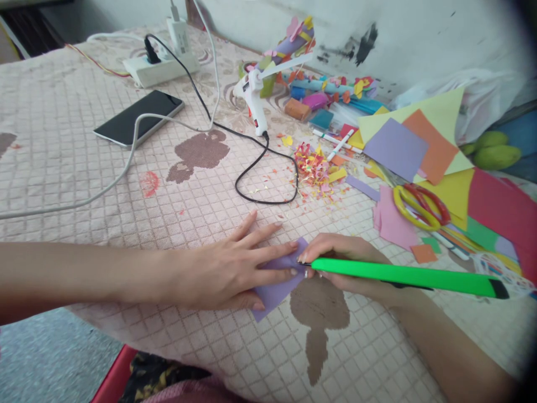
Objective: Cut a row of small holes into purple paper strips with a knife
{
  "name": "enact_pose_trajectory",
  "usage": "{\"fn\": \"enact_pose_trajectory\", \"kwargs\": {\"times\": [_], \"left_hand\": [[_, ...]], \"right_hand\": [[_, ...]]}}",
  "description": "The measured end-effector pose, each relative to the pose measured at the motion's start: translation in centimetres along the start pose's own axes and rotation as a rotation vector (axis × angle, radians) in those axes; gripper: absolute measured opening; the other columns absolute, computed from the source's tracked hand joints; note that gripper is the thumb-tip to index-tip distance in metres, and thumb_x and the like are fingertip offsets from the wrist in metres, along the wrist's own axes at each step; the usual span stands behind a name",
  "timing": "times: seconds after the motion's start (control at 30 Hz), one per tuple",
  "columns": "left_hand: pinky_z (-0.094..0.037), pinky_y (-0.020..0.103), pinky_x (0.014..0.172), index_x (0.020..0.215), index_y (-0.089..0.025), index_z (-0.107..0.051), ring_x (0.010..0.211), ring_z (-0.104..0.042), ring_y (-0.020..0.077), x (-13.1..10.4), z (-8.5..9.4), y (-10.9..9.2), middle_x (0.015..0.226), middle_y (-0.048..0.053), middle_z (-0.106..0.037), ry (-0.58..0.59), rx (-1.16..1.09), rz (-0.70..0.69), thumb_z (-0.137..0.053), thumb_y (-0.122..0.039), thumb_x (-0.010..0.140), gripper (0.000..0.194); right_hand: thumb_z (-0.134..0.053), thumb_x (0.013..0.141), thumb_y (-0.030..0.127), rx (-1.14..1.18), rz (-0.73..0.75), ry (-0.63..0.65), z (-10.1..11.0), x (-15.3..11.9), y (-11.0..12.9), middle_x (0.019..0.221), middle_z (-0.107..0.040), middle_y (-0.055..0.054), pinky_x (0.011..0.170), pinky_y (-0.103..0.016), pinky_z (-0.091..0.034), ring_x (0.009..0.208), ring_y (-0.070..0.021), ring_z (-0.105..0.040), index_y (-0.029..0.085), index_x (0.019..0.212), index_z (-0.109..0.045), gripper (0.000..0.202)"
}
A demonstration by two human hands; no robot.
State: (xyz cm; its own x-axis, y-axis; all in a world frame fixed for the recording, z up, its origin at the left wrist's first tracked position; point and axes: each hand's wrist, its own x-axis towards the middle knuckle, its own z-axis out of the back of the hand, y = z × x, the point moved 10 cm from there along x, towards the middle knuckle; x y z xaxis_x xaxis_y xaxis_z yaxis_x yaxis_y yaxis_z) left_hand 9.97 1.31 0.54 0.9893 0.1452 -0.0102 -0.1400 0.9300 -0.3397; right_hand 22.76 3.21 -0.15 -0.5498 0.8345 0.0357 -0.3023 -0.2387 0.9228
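Note:
A small sheet of purple paper lies on the quilted tablecloth near the front edge. My left hand presses flat over it, fingers spread. At the sheet's right side my right hand grips a long green utility knife with a black end. The knife lies almost level, pointing left, and its dark tip is by the paper beside my left fingertips. My right fingers are pinched close to that tip. Whether the tip touches the paper is hard to make out.
Beyond my hands are paper scraps, a white glue gun with a looped black cord, and a phone. A power strip stands at the back. To the right are scissors, coloured paper sheets and markers.

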Motion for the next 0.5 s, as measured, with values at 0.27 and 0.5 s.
{"fn": "enact_pose_trajectory", "kwargs": {"times": [0.27,0.5], "left_hand": [[-0.014,0.076,0.116,0.154,-0.032,-0.037,0.151,-0.021,0.0441,-0.1,-0.1,0.0,0.166,0.008,-0.024,0.001,0.024,0.012,-0.067,-0.038,0.093,0.068],[-0.015,0.076,0.116,0.154,-0.031,-0.038,0.150,-0.024,0.0458,-0.1,0.0,-0.2,0.165,0.009,-0.026,-0.041,0.035,0.012,-0.069,-0.037,0.091,0.070]], "right_hand": [[-0.068,0.090,0.022,0.004,-0.006,0.001,0.1,-0.2,-0.5,0.090,-0.073,-0.003,0.071,-0.028,-0.055,0.080,-0.0174,-0.070,0.025,0.108,-0.070,0.019],[-0.059,0.087,0.007,-0.083,-0.066,-0.016,-0.1,0.1,1.7,0.088,-0.072,0.000,0.069,-0.024,-0.052,0.081,-0.0147,-0.070,0.026,0.106,-0.069,0.028]]}}
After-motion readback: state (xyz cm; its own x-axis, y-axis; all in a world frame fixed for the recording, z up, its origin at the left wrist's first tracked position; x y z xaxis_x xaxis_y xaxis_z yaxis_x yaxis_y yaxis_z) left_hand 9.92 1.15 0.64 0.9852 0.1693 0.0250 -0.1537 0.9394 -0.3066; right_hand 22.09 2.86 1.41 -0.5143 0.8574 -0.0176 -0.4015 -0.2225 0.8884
